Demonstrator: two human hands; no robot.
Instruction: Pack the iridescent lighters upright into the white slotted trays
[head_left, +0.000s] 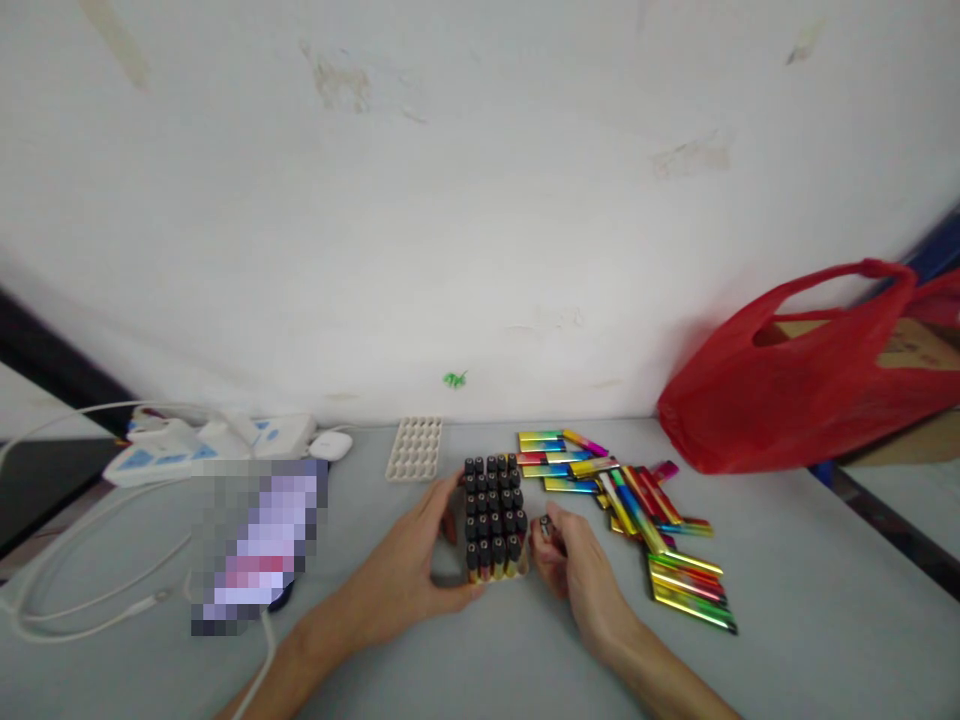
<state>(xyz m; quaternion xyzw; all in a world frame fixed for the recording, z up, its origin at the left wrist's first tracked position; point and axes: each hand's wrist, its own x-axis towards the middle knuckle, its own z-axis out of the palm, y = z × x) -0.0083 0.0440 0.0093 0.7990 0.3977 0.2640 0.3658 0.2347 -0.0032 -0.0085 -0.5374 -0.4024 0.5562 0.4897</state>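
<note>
Black-ended tubes [493, 510] stand packed in a pale tray [524, 566] my left hand [412, 560] grips; from afar I see my right hand [576, 560] pinching another black-ended piece [545, 522] just beside

You can pass over bare table [367, 530] between the phone [262, 540] and your left hand [409, 560]; loose tubes [636, 510] obstruct beyond your right hand [581, 565], and a cable [268, 640] crosses your left forearm

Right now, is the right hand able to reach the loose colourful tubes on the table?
Probably yes: the loose colourful tubes lie close by the right hand, with nothing visible in the way, though its grip seems occupied by a dark-ended piece.
</note>
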